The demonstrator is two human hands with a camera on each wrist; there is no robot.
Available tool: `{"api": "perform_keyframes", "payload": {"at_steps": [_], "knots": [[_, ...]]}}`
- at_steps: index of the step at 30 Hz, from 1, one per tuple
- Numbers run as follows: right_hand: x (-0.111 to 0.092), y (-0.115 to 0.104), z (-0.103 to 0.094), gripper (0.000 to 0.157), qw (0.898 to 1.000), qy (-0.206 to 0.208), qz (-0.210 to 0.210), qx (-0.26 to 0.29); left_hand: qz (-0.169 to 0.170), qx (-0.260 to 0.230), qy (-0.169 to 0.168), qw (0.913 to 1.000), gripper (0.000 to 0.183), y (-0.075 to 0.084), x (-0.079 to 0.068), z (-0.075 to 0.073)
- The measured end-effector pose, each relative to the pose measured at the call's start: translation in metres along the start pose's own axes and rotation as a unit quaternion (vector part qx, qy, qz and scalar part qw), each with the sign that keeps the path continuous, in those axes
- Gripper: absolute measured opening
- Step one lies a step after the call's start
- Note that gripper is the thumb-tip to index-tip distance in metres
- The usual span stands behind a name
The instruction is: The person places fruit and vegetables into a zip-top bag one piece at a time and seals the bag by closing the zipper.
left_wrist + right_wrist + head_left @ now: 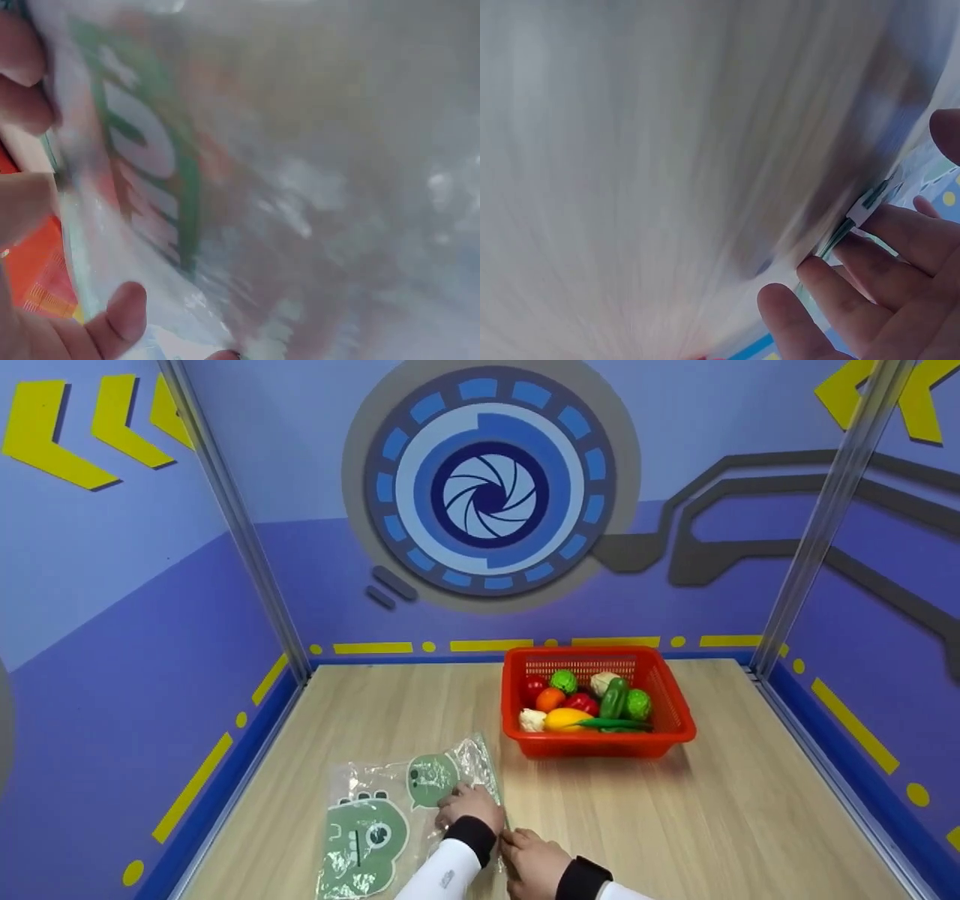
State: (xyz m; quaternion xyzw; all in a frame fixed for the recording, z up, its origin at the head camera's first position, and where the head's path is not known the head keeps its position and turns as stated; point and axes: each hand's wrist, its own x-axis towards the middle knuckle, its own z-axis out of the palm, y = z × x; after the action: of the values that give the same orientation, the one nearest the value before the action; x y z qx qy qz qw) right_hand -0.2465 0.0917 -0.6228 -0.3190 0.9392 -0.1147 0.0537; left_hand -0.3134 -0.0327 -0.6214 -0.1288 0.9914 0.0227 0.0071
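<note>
A large clear zip bag point(367, 840) with a green dinosaur print lies on the table, left of centre. My left hand point(472, 806) rests on it near its right edge, below the round green print. In the left wrist view, a fingertip point(127, 311) stands out over the wrinkled plastic. Beside the bag's lower right edge, my right hand point(534, 861) has its fingers curled at the green zip strip. A small white slider point(866, 206) sits on that strip, at the fingertips point(881, 217). Part of the right thumb's hold is hidden.
Behind the hands, to the right, stands a red plastic basket point(600, 746) of toy vegetables and fruit, among them a green pepper point(614, 699) and an orange tomato point(550, 700). Decorated blue-purple walls enclose the wooden table point(720, 810) at the back and sides.
</note>
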Motion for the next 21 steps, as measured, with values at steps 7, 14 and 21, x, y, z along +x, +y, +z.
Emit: {"api": "perform_keyframes", "payload": {"at_steps": [7,14,21], "knots": [[-0.001,-0.001,0.001,0.051,1.000,0.024,-0.003,-0.001,0.022,-0.010,0.038,0.9990,0.049,0.001,-0.001,0.010],[0.001,-0.001,0.003,0.024,0.998,0.063,-0.019,-0.016,0.065,-0.018,0.091,0.9935,0.060,0.006,-0.001,0.019],[0.001,0.001,0.006,0.015,0.995,0.087,-0.035,-0.022,0.064,-0.056,0.126,0.9883,0.030,0.009,-0.002,0.020]]}}
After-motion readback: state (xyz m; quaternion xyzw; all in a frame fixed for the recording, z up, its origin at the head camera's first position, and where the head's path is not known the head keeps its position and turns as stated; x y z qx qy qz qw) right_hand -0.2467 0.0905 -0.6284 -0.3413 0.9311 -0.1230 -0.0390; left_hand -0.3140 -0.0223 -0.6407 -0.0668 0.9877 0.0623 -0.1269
